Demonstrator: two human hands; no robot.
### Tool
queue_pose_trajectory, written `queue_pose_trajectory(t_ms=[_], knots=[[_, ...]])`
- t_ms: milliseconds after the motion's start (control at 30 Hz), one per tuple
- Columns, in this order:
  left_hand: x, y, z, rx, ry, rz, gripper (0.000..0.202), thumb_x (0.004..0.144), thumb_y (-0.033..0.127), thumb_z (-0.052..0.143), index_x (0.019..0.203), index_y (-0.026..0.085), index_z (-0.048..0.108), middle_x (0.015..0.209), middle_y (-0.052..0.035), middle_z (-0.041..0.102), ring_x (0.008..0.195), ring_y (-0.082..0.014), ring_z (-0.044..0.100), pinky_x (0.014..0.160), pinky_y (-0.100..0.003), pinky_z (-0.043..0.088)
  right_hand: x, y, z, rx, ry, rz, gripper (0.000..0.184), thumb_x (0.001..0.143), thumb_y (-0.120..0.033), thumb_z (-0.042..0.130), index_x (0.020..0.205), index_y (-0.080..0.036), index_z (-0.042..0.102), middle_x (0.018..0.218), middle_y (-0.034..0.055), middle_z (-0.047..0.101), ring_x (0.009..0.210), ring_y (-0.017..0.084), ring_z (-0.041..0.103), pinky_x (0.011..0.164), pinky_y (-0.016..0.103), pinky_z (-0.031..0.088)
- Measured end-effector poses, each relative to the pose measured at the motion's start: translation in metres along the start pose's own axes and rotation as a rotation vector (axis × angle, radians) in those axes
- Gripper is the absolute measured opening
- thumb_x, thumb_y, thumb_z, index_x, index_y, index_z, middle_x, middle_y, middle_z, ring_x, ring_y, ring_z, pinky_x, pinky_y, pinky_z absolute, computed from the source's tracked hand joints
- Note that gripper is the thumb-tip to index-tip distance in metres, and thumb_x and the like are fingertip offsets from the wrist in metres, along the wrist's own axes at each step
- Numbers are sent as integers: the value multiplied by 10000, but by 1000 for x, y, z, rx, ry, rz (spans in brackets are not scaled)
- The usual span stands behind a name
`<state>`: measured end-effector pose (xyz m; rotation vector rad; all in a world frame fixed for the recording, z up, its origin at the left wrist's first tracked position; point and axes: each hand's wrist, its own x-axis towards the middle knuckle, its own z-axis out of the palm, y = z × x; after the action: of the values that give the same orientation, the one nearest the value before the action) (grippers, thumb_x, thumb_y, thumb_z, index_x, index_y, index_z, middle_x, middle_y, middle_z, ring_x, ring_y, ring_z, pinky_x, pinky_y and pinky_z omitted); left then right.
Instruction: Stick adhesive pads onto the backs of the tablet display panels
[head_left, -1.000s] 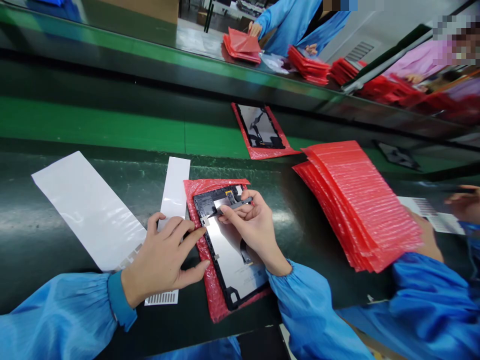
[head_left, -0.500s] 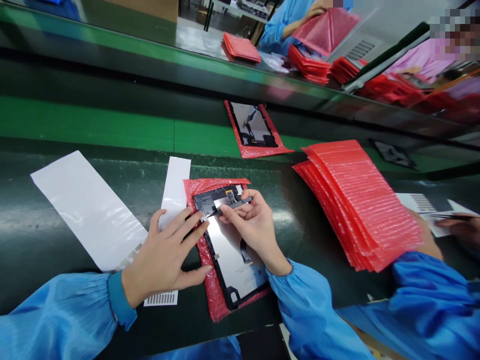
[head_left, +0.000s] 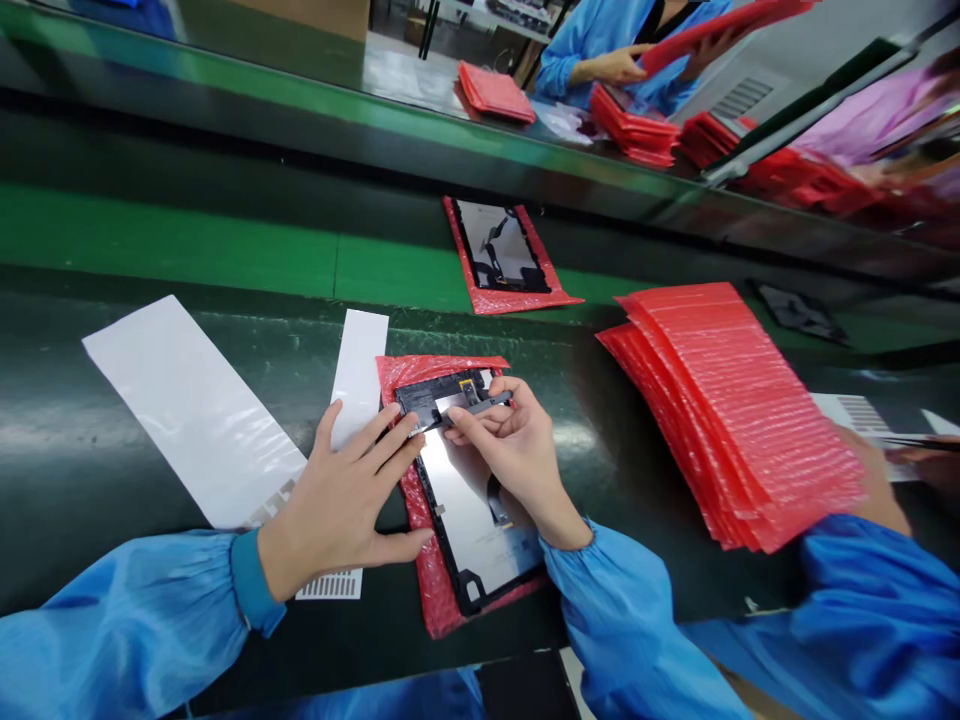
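Note:
A tablet screen panel [head_left: 480,540], silver-backed with a black frame, lies on a red bubble-wrap bag [head_left: 435,590] in front of me. My right hand [head_left: 517,440] pinches dark tweezers [head_left: 487,403] over the panel's upper part, the tips pointing left to its left edge. My left hand [head_left: 352,500] is spread, its fingertips resting at that same edge near the tweezer tips. What sits at the tips is too small to make out. Left of the bag lie a narrow white label strip [head_left: 361,370] and a wider white sheet [head_left: 187,400], both partly under my left hand.
A stack of red bubble-wrap bags [head_left: 735,420] stands to the right. Another panel [head_left: 502,245] lies on a red bag on the green belt [head_left: 225,240]; a dark panel [head_left: 799,310] lies farther right. A co-worker's blue sleeve [head_left: 877,600] is at right, and people work across the line.
Both hands keep nearly the same pose at the panel's edge, while the view has shifted slightly. Across the line, a person's red bag has been lifted and turned.

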<state>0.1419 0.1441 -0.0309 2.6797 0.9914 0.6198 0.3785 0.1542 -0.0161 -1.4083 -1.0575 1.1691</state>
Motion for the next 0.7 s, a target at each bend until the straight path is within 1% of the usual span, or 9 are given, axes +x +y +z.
queue_pose_trajectory(t_ms=[133,267,367,433,500,567,633,700], knots=[[2,3,-3,-4,2,-17,744,932,729,541,1452,199,577,1582,-69,507,1494,-314,411,1281,-574,-168,6,0,-2,54,-7,27,683,727,-489,957,1068,-248,416,665,-14,757,615,191,782,617,198,654],[5,4,-2,-47,17,-60,746,866,715,643,1415,211,598,1541,-86,553,1445,-348,466,1277,-642,-109,11,-2,-6,113,65,20,725,658,-504,987,1045,-243,432,676,-11,760,651,211,794,622,208,671],[9,-1,-6,-87,12,-47,732,875,692,666,1418,206,594,1513,-107,575,1444,-355,471,1257,-673,-143,12,-3,-10,145,87,2,723,647,-499,992,1096,-227,494,719,-9,771,690,211,802,646,211,682],[8,-7,-15,-112,-16,-20,743,901,686,660,1462,209,557,1518,-123,567,1464,-360,450,1248,-692,-144,13,-2,-12,173,76,-8,716,649,-486,995,1142,-215,553,761,-4,782,729,198,807,663,195,679],[0,-15,-29,-126,-54,19,760,924,667,658,1519,222,496,1571,-132,508,1500,-357,407,1261,-691,-85,14,-1,-15,200,59,-4,675,636,-478,1005,1117,-204,619,807,10,795,763,188,809,672,176,673],[-16,-20,-43,-131,-84,65,735,934,632,672,1533,256,476,1610,-118,461,1513,-343,394,1277,-660,-21,12,-2,-16,207,33,1,593,632,-474,1009,1035,-194,675,859,33,807,790,192,811,677,180,674],[-37,-23,-51,-139,-104,108,682,924,620,689,1494,285,518,1580,-97,504,1482,-334,442,1280,-627,-8,4,-3,-13,191,-1,-14,498,664,-460,999,966,-192,707,885,47,811,798,199,811,673,195,679],[-57,-21,-50,-150,-106,132,607,939,609,679,1442,288,564,1491,-85,596,1425,-320,508,1274,-602,-21,-15,-5,-4,167,-67,-35,399,723,-426,974,933,-197,724,883,50,811,744,187,804,648,202,676]])
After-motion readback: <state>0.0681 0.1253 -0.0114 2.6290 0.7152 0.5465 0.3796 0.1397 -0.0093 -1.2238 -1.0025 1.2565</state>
